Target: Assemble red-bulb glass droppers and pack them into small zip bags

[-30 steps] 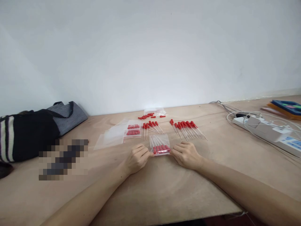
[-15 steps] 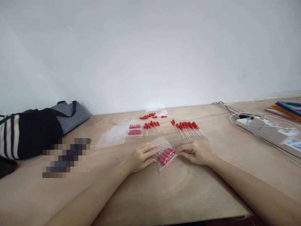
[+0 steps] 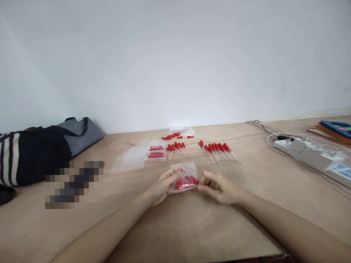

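Note:
Between my two hands is a clear zip bag [image 3: 193,168] with several red-bulbed droppers [image 3: 187,181] inside, their bulbs toward me. My left hand [image 3: 164,184] grips the bag's left side, fingers over the front and thumb partly hidden. At the right corner of the bag's near edge, my right hand [image 3: 218,186] pinches the plastic between thumb and fingers. Beyond the bag lie a small group of loose droppers [image 3: 181,148] and, to the right, a larger fanned row of them [image 3: 219,151].
Filled bags [image 3: 156,155] rest on flat clear bags [image 3: 131,159] at left. Loose red bulbs [image 3: 172,136] lie near the wall by another clear bag [image 3: 182,130]. A black striped bag [image 3: 41,153] stands far left; a power strip [image 3: 315,157] with cables and coloured folders [image 3: 334,129] are right.
The bag has turned so its near edge lies more level, and it has shifted slightly left. Both hands moved left with it; my left hand now wraps its side more.

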Demonstrator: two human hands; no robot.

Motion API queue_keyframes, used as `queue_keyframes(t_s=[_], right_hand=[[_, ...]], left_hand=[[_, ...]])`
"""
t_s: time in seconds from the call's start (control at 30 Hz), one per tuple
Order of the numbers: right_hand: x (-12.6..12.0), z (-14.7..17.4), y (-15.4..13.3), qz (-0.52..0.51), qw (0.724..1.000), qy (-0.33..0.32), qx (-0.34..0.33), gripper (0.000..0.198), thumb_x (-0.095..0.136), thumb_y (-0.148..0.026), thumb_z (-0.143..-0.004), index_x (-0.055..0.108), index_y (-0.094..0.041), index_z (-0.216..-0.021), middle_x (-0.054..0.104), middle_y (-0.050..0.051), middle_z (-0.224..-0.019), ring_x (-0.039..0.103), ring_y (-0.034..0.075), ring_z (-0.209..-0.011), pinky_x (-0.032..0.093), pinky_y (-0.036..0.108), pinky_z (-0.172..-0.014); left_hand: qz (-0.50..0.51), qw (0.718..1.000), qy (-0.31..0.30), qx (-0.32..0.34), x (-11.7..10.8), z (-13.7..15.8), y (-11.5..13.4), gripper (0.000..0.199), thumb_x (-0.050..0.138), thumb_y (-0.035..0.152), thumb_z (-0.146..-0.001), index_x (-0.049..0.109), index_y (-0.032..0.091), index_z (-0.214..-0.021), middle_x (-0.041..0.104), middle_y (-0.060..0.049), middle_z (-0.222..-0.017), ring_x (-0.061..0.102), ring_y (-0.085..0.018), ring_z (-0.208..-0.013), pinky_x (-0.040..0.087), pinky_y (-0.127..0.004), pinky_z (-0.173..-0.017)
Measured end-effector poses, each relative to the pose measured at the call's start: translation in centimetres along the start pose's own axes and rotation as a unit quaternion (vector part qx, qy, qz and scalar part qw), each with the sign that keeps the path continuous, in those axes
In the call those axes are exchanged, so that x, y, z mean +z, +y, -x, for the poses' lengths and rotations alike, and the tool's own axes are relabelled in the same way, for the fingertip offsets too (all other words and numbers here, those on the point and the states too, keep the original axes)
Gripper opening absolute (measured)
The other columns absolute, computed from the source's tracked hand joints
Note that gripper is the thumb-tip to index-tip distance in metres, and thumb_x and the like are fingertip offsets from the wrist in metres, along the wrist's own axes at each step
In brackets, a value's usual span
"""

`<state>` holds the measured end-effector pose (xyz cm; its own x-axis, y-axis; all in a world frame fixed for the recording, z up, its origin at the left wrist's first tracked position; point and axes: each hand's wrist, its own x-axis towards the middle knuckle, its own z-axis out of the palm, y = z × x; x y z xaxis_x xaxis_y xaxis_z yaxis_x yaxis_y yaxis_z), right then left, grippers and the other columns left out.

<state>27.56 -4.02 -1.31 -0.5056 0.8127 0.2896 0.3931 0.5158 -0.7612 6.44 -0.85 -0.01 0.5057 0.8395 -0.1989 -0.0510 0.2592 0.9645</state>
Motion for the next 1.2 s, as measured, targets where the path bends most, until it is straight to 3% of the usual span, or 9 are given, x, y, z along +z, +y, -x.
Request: queue_keyframes(t_s=[0.17, 0.3, 0.43, 0.6, 0.73, 0.87, 1.03, 1.1, 1.2], right_hand=[[-0.2, -0.1, 0.6, 0.035, 0.999, -0.009, -0.006, 0.013, 0.052, -0.029, -0.077, 0.053, -0.018, -0.084, 0.057, -0.002, -0.062, 0.047, 0.007, -0.051, 0.035, 0.018, -0.047], [-0.6, -0.5, 1.2, 0.068, 0.998, 0.014, 0.001, 0.01, 0.051, -0.026, -0.078, 0.055, -0.018, -0.081, 0.057, -0.003, -0.058, 0.046, 0.007, -0.048, 0.034, 0.018, -0.047], [-0.7, -0.6, 1.4, 0.086, 0.996, 0.015, 0.004, 0.011, 0.05, -0.026, -0.078, 0.057, -0.018, -0.078, 0.057, -0.002, -0.058, 0.048, 0.007, -0.05, 0.034, 0.018, -0.049], [-0.7, -0.6, 1.4, 0.1, 0.995, 0.023, 0.016, 0.012, 0.049, -0.025, -0.078, 0.058, -0.018, -0.078, 0.057, -0.002, -0.058, 0.048, 0.007, -0.049, 0.034, 0.018, -0.048], [-0.7, -0.6, 1.2, 0.1, 0.995, 0.017, 0.004, 0.011, 0.048, -0.023, -0.078, 0.058, -0.018, -0.079, 0.058, -0.002, -0.061, 0.049, 0.007, -0.051, 0.034, 0.018, -0.048], [-0.9, -0.6, 0.9, 0.116, 0.993, 0.012, -0.002, 0.012, 0.048, -0.023, -0.078, 0.059, -0.019, -0.081, 0.06, -0.001, -0.064, 0.051, 0.008, -0.053, 0.036, 0.019, -0.051], [-0.9, -0.6, 0.9, 0.126, 0.992, 0.007, -0.016, 0.012, 0.047, -0.023, -0.078, 0.059, -0.021, -0.081, 0.062, 0.0, -0.067, 0.052, 0.009, -0.055, 0.036, 0.02, -0.051], [-0.8, -0.6, 0.9, 0.133, 0.991, 0.004, -0.015, 0.012, 0.048, -0.023, -0.078, 0.059, -0.021, -0.08, 0.062, 0.0, -0.067, 0.052, 0.009, -0.055, 0.035, 0.02, -0.051], [-0.7, -0.6, 0.9, 0.148, 0.989, 0.002, -0.01, 0.011, 0.048, -0.023, -0.078, 0.059, -0.02, -0.08, 0.061, -0.001, -0.068, 0.051, 0.009, -0.056, 0.035, 0.02, -0.052]], left_hand=[[-0.065, 0.994, 0.067, 0.048, -2.2, -0.2, 1.8, 0.048, 0.073, 0.019, -0.059, 0.049, 0.017, -0.1, 0.062, 0.002, -0.066, 0.057, -0.009, -0.054, 0.045, -0.02, -0.056], [-0.101, 0.97, 0.192, 0.112, -7.2, -3.0, 5.4, 0.071, 0.068, 0.01, -0.063, 0.033, 0.024, -0.124, 0.063, 0.002, -0.071, 0.061, -0.011, -0.059, 0.047, -0.02, -0.058], [-0.151, 0.955, 0.243, 0.08, -12.2, -7.2, 7.9, 0.081, 0.062, 0.001, -0.067, 0.019, 0.019, -0.132, 0.062, -0.002, -0.071, 0.061, -0.012, -0.06, 0.048, -0.024, -0.063], [-0.228, 0.938, 0.256, 0.055, -14.7, -10.8, 8.0, 0.074, 0.068, 0.007, -0.062, 0.033, 0.01, -0.126, 0.063, -0.008, -0.076, 0.062, -0.016, -0.066, 0.048, -0.027, -0.065], [-0.331, 0.895, 0.292, 0.061, -15.5, -11.7, 7.6, 0.067, 0.074, 0.018, -0.053, 0.047, 0.008, -0.114, 0.063, -0.014, -0.091, 0.06, -0.023, -0.082, 0.046, -0.031, -0.072], [-0.43, 0.842, 0.313, 0.092, -16.3, -10.0, 7.6, 0.05, 0.067, 0.031, -0.061, 0.054, 0.011, -0.104, 0.055, -0.016, -0.112, 0.049, -0.028, -0.104, 0.037, -0.035, -0.088], [-0.523, 0.794, 0.28, 0.13, -16.6, -3.7, 5.3, 0.048, 0.057, 0.043, -0.065, 0.058, 0.013, -0.102, 0.051, -0.012, -0.121, 0.04, -0.027, -0.116, 0.024, -0.035, -0.1], [-0.643, 0.718, 0.233, 0.13, -16.7, -0.9, 3.8, 0.062, 0.047, 0.051, -0.07, 0.05, 0.009, -0.115, 0.042, -0.014, -0.129, 0.033, -0.028, -0.122, 0.022, -0.038, -0.102], [-0.717, 0.671, 0.176, 0.065, -16.4, 2.8, 2.0, 0.066, 0.031, 0.054, -0.078, 0.043, 0.007, -0.123, 0.041, -0.013, -0.13, 0.031, -0.026, -0.123, 0.025, -0.038, -0.102]])
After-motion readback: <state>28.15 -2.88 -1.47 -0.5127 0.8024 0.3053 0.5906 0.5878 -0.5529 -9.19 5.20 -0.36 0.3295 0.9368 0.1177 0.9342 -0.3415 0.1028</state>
